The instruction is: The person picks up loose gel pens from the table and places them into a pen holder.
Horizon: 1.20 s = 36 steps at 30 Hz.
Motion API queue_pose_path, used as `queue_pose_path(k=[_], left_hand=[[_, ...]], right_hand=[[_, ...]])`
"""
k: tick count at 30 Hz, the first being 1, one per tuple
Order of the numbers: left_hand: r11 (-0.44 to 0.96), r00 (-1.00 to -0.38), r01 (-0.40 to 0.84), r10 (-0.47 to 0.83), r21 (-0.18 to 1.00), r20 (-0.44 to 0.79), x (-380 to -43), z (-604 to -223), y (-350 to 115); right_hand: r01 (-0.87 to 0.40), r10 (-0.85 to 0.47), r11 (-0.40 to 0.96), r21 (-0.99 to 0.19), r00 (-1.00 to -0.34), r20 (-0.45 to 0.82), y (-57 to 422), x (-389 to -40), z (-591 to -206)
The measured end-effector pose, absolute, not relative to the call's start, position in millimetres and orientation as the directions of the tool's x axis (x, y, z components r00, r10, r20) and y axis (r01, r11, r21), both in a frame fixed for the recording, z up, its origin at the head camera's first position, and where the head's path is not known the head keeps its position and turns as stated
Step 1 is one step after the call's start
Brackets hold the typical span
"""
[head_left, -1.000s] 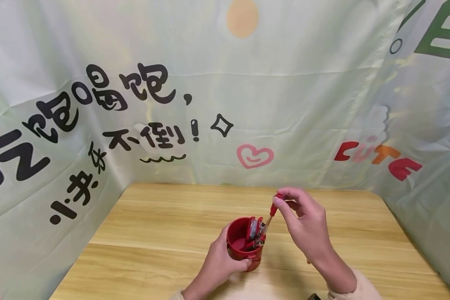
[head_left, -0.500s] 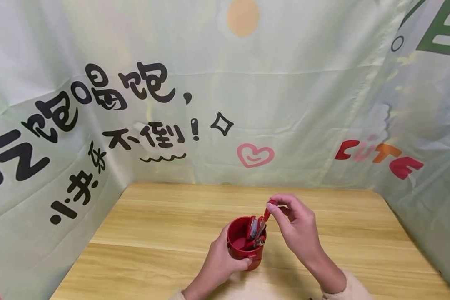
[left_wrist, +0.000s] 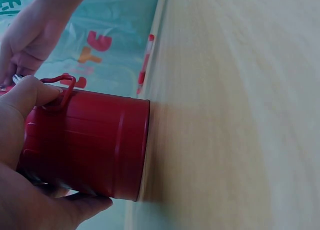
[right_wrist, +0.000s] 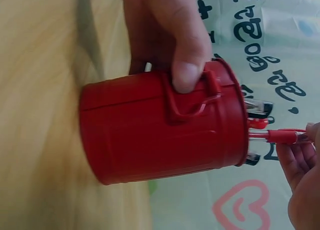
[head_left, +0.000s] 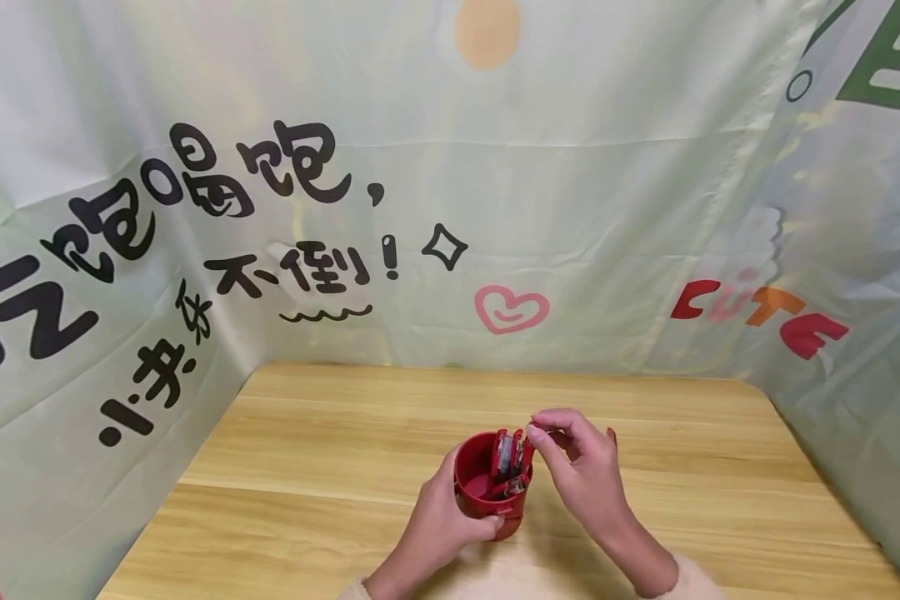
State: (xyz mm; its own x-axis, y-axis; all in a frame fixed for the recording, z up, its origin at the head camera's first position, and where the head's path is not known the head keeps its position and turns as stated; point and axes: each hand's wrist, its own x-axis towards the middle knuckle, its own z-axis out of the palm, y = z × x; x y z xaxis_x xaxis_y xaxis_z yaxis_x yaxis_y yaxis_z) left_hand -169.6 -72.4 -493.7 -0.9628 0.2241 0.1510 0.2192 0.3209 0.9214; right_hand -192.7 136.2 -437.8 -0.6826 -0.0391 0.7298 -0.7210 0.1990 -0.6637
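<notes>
A red pail-shaped pen cup (right_wrist: pixel 165 130) with side handles stands upright on the table. My left hand (head_left: pixel 446 517) grips it round the side, thumb by one handle in the right wrist view. Several pens (head_left: pixel 504 457) lean inside the cup toward its right side. With thumb and fingers, my right hand (head_left: pixel 588 475) pinches the top of a red pen (right_wrist: pixel 282 136) over the cup's right rim. The clear barrel of that pen runs down into the cup, so its tip is hidden.
Another red pen (left_wrist: pixel 145 64) lies on the wooden table (head_left: pixel 330 467), mostly hidden behind my right hand in the head view. A printed cloth (head_left: pixel 607 208) walls off the back and both sides of the table.
My right hand has moved left and down, lowering the red pen into the cup. The pen lying behind that hand has come into view. My left hand keeps its grip in place.
</notes>
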Motion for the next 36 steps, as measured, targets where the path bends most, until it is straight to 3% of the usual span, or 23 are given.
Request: queue_pose_path(k=[8, 14, 21, 30, 36], left_hand=[[0.328, -0.961, 0.229, 0.225, 0.916, 0.16, -171, -496, -73], [0.334, -0.961, 0.23, 0.225, 0.914, 0.159, -170, -494, -72], [0.33, -0.958, 0.245, 0.227, 0.912, 0.175, -171, -496, -73], [0.334, -0.956, 0.256, 0.229, 0.907, 0.186, -171, -497, -72], [0.328, -0.957, 0.245, 0.23, 0.912, 0.175, -171, -497, -73]], right_hand=[[-0.722, -0.035, 0.139, -0.678, -0.688, 0.725, 134, -190, -452], [-0.754, -0.03, 0.119, -0.647, -0.654, 0.756, 132, -190, -461], [-0.729, -0.032, 0.092, -0.679, -0.684, 0.729, 131, -190, -470], [-0.833, -0.037, 0.188, -0.52, -0.535, 0.844, 129, -194, -477], [-0.829, -0.021, 0.255, -0.498, -0.52, 0.854, 131, -197, -485]])
